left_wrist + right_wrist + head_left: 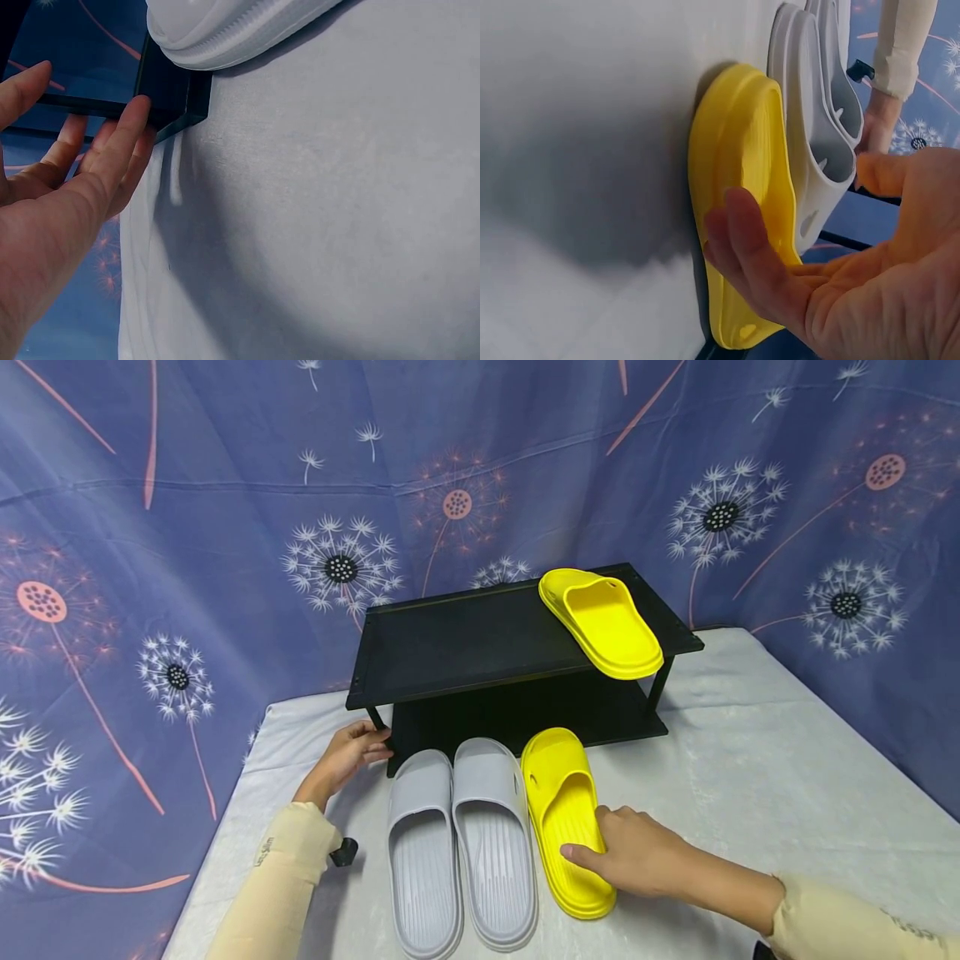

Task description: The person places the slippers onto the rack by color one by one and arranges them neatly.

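Observation:
A yellow slipper lies on the white cloth, toe toward a black two-tier rack. At its right side is my right hand, thumb above the footbed and fingers beside the outer edge. In the right wrist view the thumb stands well apart from the yellow slipper. A pair of grey slippers, the left one and the right one, lies just left of it. My left hand is by the rack's front left post, its loosely extended fingers at the black frame.
Another yellow slipper sits on the rack's top shelf at the right, its heel over the front edge. Behind the rack hangs a blue dandelion-print curtain. The white cloth extends to the right of the rack.

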`<state>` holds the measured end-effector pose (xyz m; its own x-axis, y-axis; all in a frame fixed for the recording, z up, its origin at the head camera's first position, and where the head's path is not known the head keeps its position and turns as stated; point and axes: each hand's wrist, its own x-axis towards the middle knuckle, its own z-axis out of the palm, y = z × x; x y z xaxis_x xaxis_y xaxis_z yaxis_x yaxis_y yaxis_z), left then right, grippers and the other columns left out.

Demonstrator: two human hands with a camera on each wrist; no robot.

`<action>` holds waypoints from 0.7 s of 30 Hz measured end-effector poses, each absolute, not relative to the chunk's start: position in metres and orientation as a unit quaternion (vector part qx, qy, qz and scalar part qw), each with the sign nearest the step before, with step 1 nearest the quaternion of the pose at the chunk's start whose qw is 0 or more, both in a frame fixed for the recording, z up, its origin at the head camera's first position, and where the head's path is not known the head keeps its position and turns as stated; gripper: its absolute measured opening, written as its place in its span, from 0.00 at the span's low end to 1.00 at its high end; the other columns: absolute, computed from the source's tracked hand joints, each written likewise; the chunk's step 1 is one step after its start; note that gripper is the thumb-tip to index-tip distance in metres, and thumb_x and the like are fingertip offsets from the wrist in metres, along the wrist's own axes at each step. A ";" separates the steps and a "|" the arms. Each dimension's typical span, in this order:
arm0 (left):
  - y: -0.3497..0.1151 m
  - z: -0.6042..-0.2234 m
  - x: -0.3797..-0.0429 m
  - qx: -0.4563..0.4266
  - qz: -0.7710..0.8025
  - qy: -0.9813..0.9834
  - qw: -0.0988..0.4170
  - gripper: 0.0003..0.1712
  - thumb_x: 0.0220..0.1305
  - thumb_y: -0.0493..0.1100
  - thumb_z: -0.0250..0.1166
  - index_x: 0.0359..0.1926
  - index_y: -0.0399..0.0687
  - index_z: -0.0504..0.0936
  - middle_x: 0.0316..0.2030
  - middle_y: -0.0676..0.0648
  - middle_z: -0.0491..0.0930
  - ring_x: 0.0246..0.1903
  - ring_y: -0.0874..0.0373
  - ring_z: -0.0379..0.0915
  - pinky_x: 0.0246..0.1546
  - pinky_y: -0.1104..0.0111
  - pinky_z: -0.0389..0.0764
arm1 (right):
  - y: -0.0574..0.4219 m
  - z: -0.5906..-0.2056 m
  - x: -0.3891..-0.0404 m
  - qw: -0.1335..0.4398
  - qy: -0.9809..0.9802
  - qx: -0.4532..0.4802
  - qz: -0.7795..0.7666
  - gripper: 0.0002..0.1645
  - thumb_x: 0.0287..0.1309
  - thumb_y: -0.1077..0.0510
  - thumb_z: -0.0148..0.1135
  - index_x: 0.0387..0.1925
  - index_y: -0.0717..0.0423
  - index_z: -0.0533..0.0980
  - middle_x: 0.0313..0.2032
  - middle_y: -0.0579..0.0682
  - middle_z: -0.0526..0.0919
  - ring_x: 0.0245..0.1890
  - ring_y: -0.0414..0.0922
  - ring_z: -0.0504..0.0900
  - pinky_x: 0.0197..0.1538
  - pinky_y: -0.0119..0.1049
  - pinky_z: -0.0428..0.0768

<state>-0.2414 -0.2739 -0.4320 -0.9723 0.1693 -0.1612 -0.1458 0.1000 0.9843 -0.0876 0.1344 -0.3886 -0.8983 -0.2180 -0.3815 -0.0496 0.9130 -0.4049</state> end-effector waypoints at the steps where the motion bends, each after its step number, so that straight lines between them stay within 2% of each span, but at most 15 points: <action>1: -0.274 -0.432 -0.242 0.007 0.671 0.732 0.118 0.11 0.68 0.39 0.60 0.36 0.39 0.65 0.45 0.36 0.69 0.45 0.44 0.76 0.56 0.54 0.79 | 0.134 -0.389 -0.087 0.213 0.954 -0.065 -0.199 0.52 0.50 0.25 0.59 0.52 0.71 0.72 0.34 0.54 0.76 0.32 0.47 0.72 0.32 0.42 0.75; 6: -0.273 -0.431 -0.242 -0.001 0.668 0.734 0.121 0.10 0.69 0.38 0.59 0.38 0.39 0.65 0.49 0.33 0.67 0.49 0.40 0.74 0.56 0.55 0.79 | 0.132 -0.393 -0.085 0.204 0.952 -0.051 -0.223 0.50 0.50 0.27 0.61 0.49 0.72 0.71 0.30 0.53 0.73 0.28 0.46 0.71 0.28 0.39 0.73; 11: -0.272 -0.432 -0.242 -0.006 0.670 0.733 0.118 0.10 0.69 0.37 0.58 0.38 0.38 0.64 0.50 0.31 0.66 0.50 0.37 0.72 0.55 0.56 0.80 | 0.130 -0.396 -0.080 0.182 0.950 -0.051 -0.249 0.44 0.49 0.31 0.66 0.44 0.68 0.71 0.25 0.51 0.71 0.25 0.45 0.70 0.24 0.36 0.70; 17: -0.274 -0.433 -0.242 0.000 0.666 0.737 0.119 0.11 0.69 0.39 0.59 0.39 0.38 0.65 0.49 0.33 0.66 0.48 0.41 0.74 0.55 0.57 0.79 | 0.128 -0.401 -0.073 0.157 0.949 -0.044 -0.269 0.40 0.46 0.34 0.70 0.43 0.64 0.71 0.25 0.49 0.71 0.25 0.44 0.70 0.26 0.36 0.71; 21: -0.274 -0.434 -0.241 0.003 0.665 0.737 0.119 0.11 0.69 0.39 0.59 0.39 0.38 0.65 0.48 0.34 0.66 0.46 0.43 0.74 0.55 0.56 0.79 | 0.126 -0.404 -0.070 0.158 0.949 -0.036 -0.269 0.41 0.43 0.34 0.72 0.43 0.65 0.71 0.24 0.49 0.70 0.24 0.44 0.70 0.24 0.35 0.71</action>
<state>-0.2412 -0.2738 -0.4335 -0.9718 0.1630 -0.1705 -0.1529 0.1154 0.9815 -0.0698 0.1256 -0.4038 -0.9478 -0.1533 -0.2797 0.0165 0.8522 -0.5230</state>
